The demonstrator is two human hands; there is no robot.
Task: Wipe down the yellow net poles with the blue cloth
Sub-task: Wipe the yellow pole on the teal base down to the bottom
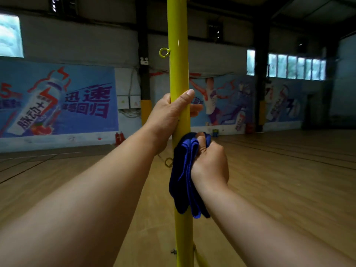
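Floor (279, 189) of pale wooden boards fills the lower half of the view, marked with thin dark court lines running toward 3 o'clock and toward 9 o'clock. A yellow pole (178, 54) stands upright through the middle, from 12 o'clock down to 6 o'clock, glossy along its length. A small yellow ring (164, 53) sticks out of its left side high up, and a second, duller ring (168, 162) sits lower on the same side. The left hand (169, 114) wraps the pole at the centre, thumb laid up along the front and fingers (195, 109) curling round the back, grasping it. Just below, the right hand (209, 162) clenches a folded blue cloth (184, 176) against the pole's right side; the cloth touches the pole and hangs down past the wrist in dark folds. Both forearms reach in bare from 7 and 5 o'clock. Near the pole's foot a small bolt (173, 251) juts left and a yellow brace (200, 257) angles off toward 5 o'clock. The far wall at 9 o'clock carries a large blue banner (57, 99) with a drink bottle and Chinese characters; another banner (221, 101) with a leaping figure lies at 2 o'clock. Dark pillars (261, 74) rise against the wall, two with yellow padding low down. A row of windows (296, 67) glows at 2 o'clock, and one bright window (10, 36) at 10 o'clock.
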